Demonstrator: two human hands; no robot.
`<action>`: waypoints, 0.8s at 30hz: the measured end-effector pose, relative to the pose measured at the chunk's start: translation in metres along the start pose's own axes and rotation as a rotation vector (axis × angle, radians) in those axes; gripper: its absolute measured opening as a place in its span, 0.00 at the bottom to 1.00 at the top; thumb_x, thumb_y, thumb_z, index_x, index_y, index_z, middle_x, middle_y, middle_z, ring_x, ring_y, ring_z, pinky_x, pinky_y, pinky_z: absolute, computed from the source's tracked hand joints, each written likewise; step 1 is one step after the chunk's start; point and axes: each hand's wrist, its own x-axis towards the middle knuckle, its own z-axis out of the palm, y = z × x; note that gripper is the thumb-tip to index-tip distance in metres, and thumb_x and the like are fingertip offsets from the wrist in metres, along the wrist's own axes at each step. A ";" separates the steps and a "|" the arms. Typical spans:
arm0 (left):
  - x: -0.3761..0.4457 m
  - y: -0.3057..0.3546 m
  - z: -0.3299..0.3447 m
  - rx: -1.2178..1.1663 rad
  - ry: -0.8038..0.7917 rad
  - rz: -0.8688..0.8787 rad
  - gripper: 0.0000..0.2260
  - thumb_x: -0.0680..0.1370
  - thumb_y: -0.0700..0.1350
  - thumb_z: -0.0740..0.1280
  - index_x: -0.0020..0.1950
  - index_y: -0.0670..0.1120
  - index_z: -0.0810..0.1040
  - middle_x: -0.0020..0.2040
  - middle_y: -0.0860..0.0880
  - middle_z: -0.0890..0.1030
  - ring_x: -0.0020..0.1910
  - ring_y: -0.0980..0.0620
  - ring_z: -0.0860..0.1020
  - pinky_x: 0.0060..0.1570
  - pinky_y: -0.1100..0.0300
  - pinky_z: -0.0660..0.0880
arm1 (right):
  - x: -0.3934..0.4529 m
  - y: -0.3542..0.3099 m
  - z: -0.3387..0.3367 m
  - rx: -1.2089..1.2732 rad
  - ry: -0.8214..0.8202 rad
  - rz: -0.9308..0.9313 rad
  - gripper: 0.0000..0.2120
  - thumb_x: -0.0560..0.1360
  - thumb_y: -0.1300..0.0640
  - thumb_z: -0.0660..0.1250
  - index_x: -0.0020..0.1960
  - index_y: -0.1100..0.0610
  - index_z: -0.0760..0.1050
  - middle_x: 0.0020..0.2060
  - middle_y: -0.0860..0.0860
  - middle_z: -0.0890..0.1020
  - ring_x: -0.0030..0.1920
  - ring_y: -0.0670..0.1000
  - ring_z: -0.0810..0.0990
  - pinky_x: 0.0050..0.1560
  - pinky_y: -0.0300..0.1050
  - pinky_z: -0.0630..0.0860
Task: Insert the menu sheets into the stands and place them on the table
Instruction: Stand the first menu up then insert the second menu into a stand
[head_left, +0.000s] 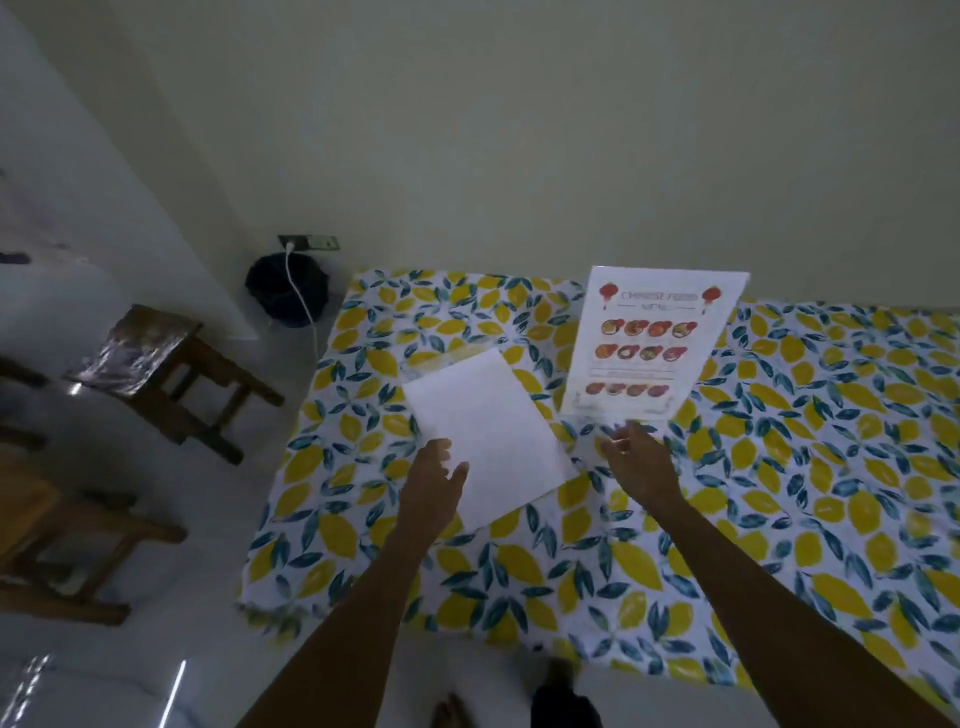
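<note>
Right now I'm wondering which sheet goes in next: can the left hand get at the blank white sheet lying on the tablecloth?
Probably yes. The left hand hovers open at the near edge of the white sheet, with nothing lying on or in front of it. The standing menu is off to its right.

Both hands, left (434, 480) and right (640, 462), reach open toward a blank sheet (488, 436) and standing menu (649, 345).
</note>
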 end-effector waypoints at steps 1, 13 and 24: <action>-0.008 -0.010 -0.005 0.023 -0.026 -0.019 0.23 0.79 0.54 0.64 0.69 0.42 0.71 0.63 0.42 0.76 0.59 0.46 0.77 0.52 0.58 0.69 | -0.005 -0.006 0.008 -0.024 -0.012 -0.005 0.14 0.76 0.48 0.66 0.55 0.57 0.75 0.49 0.56 0.82 0.49 0.59 0.82 0.50 0.56 0.79; -0.024 -0.050 -0.008 -0.157 -0.061 -0.232 0.21 0.79 0.48 0.66 0.70 0.45 0.70 0.65 0.43 0.77 0.61 0.43 0.77 0.58 0.51 0.74 | -0.013 -0.027 0.074 -0.309 -0.142 -0.072 0.17 0.77 0.48 0.66 0.60 0.58 0.73 0.56 0.59 0.79 0.57 0.59 0.78 0.55 0.53 0.75; 0.015 -0.034 0.013 -0.124 -0.036 -0.311 0.18 0.77 0.50 0.70 0.63 0.44 0.73 0.50 0.47 0.81 0.49 0.47 0.80 0.52 0.56 0.74 | 0.024 -0.013 0.092 -0.327 -0.123 0.016 0.20 0.75 0.48 0.66 0.61 0.58 0.71 0.56 0.61 0.76 0.57 0.63 0.75 0.57 0.55 0.73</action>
